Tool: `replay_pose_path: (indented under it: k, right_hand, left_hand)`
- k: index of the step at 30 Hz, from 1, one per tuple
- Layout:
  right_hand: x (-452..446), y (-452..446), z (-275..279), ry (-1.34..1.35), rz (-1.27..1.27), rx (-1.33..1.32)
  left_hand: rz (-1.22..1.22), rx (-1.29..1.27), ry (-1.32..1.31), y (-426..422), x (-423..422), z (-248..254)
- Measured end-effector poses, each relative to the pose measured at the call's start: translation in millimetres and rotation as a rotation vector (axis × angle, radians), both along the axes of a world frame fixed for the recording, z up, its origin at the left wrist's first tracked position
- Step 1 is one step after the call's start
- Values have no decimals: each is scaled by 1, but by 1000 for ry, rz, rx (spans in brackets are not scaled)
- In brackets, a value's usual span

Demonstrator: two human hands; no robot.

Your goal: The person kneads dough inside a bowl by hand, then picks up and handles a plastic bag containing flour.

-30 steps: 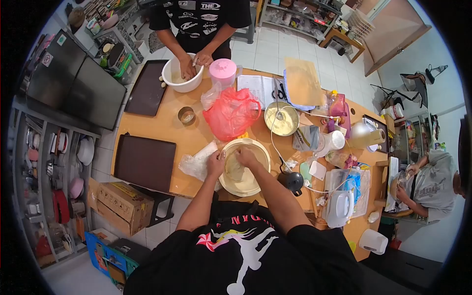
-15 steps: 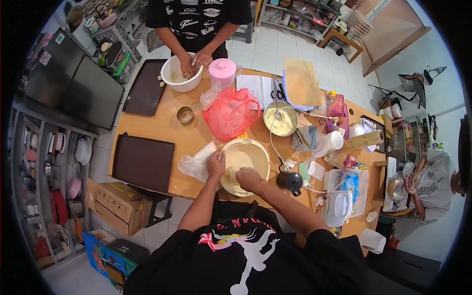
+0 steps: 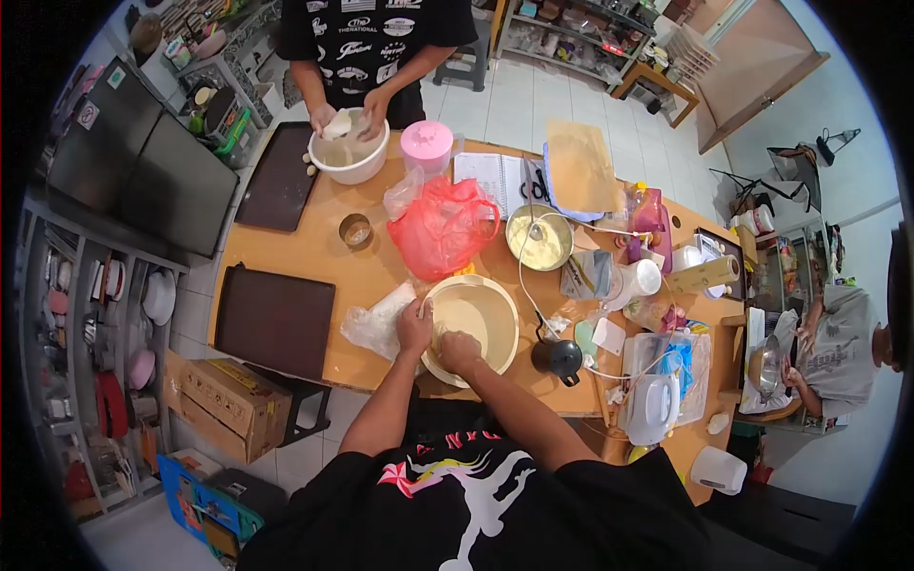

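Observation:
A cream-coloured basin stands at the table's near edge. My left hand is closed on its left rim. Inside the basin, at the lower left, my right hand has its fingers curled against pale dough, which is mostly hidden under it. A crumpled clear plastic bag lies just left of my left hand. Beyond the basin sits a red plastic bag. To the right of the basin is a black-lidded container.
Across the table a person holds pale dough over a white bowl. Dark trays lie on the left. A metal bowl, a white cable and containers fill the right side. Another person is at far right with a bowl.
My right hand has moved down and left inside the basin, while my left stays at the rim. The person opposite has lifted dough from the white bowl.

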State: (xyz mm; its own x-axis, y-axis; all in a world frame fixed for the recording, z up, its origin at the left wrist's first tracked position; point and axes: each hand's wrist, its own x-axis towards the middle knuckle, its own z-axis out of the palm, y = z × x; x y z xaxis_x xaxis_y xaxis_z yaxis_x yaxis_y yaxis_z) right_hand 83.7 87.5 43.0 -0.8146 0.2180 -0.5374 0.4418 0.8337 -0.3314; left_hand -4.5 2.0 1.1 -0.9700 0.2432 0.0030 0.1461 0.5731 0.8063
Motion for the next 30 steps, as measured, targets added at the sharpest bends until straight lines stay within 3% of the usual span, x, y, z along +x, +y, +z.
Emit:
replay_pose_path:
  k: [5, 8, 11, 14, 16, 18, 20, 22, 28, 30]
  right_hand:
    - [26, 6, -12, -5, 30, -231]
    - [41, 20, -7, 192, 39, -345]
    - [26, 9, 20, -53, -656, -925]
    - [13, 0, -5, -16, -994, -1101]
    - [-1, -7, -30, 144, -1099, -1053]
    - [-8, -4, -92, 342, -848, -798]
    - [-11, -4, -94, 342, -891, -757]
    - [-25, 1, -49, 155, -1215, -923]
    - [-36, 12, -67, 197, -1273, -946]
    - [-29, 10, -69, 327, -1289, -1053]
  left_hand:
    - [-35, -63, -26, -4, 3, 4]
    - [-47, -41, -1, -5, 0, -4]
    - [-11, -60, -4, -3, 2, -3]
    - [-43, -21, 5, -5, 2, -6]
    - [-38, 6, 9, -5, 2, -3]
    - [-29, -10, 36, -6, 2, -2]
    - [-22, -65, 82, -8, 4, -5]
    - [-48, -94, 92, -7, 1, -4]
    - [-55, -115, 63, -8, 0, -4]
    - [-59, -122, 55, -9, 2, -3]
